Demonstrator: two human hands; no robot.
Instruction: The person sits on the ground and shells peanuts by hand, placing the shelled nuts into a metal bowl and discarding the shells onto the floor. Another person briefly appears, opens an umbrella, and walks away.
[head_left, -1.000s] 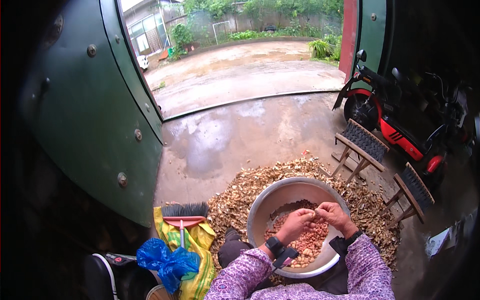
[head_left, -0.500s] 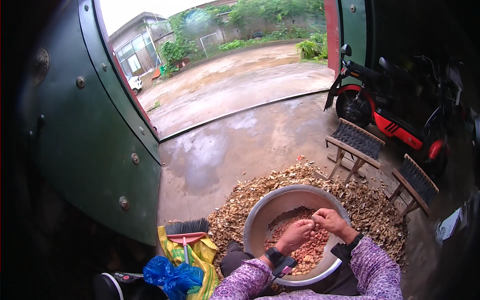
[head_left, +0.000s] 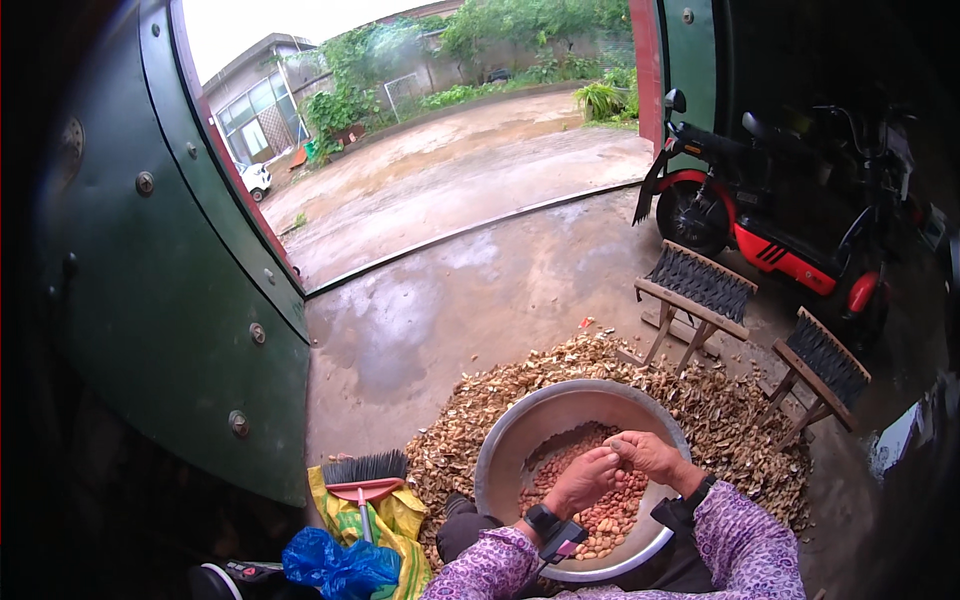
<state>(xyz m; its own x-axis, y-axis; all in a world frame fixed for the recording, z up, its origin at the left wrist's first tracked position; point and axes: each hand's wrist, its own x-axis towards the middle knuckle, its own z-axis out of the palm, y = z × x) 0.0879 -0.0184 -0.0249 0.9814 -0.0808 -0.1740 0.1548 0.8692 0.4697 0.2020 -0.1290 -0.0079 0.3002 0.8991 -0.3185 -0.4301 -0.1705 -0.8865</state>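
Over a wide metal basin [head_left: 487, 460], my two hands meet with the fingertips together. My left hand [head_left: 583, 481] is closed in a pinch, its fingers pointing up and right. Against it, my right hand [head_left: 650, 459] is pinched too, its knuckles outward. Whatever sits between the fingertips is too small to make out. Below them in the basin lie many reddish shelled peanuts [head_left: 627, 503], with paler, unshelled-looking ones [head_left: 600, 543] toward the near side. A broad heap of broken peanut shells [head_left: 470, 405] surrounds the basin on the floor.
Two folding stools [head_left: 703, 284] with dark woven seats stand at the right, before a red and black electric scooter [head_left: 785, 258]. At the left are a broom [head_left: 367, 490], a yellow sack [head_left: 408, 535] and a blue plastic bag [head_left: 335, 562]. A green metal door [head_left: 170, 290] stands beyond them.
The whole view has shifted slightly, so the scene sits a little further left. My hands stay together over the basin, the fingers slightly rearranged.
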